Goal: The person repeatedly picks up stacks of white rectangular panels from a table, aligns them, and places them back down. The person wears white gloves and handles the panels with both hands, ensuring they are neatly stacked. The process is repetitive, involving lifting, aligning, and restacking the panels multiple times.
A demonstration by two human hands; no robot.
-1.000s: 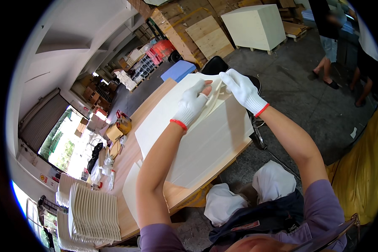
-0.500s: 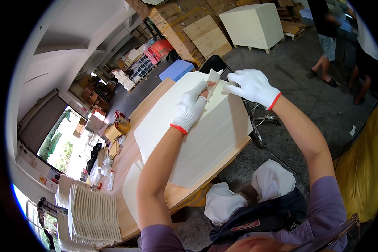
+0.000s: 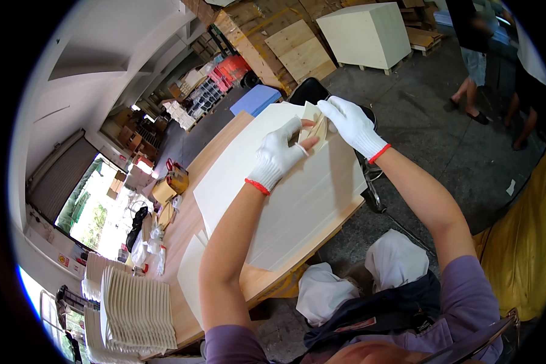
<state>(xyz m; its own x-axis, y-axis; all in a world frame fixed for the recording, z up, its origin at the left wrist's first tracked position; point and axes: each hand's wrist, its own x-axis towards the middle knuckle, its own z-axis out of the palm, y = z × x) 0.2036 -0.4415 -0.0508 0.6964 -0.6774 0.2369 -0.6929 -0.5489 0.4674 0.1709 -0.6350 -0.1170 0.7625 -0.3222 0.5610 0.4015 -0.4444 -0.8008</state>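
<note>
Large cream-white sheets [image 3: 273,212] lie stacked on the wooden table in front of me. Near their far right corner, a small bent cream piece [image 3: 313,128] with curved strips shows between my hands. My left hand [image 3: 279,151], in a white knitted glove with bare thumb and forefinger tips, has those two fingers spread apart at the near-left side of this piece. My right hand [image 3: 350,124], gloved in white with a red cuff, has its fingers closed at the piece's right edge. Its fingertips are partly hidden.
Stacks of cream folded sheets [image 3: 138,309] stand at the table's near left end. Bags and small goods [image 3: 155,239] lie along its left side. Beyond the table are a black chair [image 3: 309,91], a blue stack [image 3: 255,101] and a white block on a pallet [image 3: 370,37]. People stand far right.
My right hand has moved left and down onto the small cream piece. My left thumb and forefinger have spread apart. The piece now stands more open, showing its strips.
</note>
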